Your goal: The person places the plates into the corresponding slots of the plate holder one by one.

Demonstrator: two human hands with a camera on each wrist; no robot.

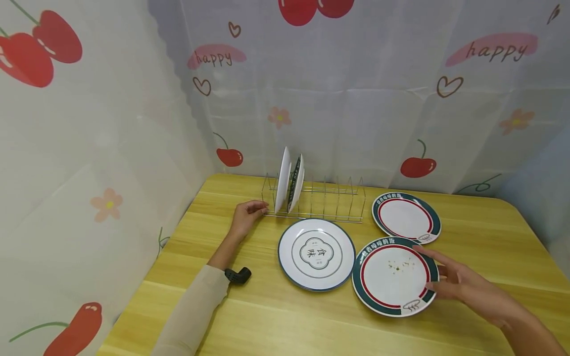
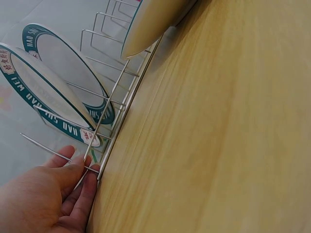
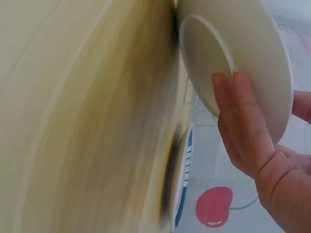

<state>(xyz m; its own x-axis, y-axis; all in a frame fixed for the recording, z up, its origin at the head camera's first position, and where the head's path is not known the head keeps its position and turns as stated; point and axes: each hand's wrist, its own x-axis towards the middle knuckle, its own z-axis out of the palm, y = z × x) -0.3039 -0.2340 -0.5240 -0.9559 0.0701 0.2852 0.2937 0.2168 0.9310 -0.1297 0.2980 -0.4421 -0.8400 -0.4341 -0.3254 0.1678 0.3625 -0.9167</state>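
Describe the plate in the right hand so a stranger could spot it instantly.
On the wooden table, find the wire rack, then look nearer and to its right. There the right hand grips a white plate with a dark green rim and red ring. Unlike the matching plate just behind, it carries crumb-like bits near its middle.

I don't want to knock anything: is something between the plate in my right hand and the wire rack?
Yes, low down: the blue-rimmed plate lies in front of the wire rack, left of the green-rimmed plate in your right hand. Above that, nothing visible seems to block the rack's right end.
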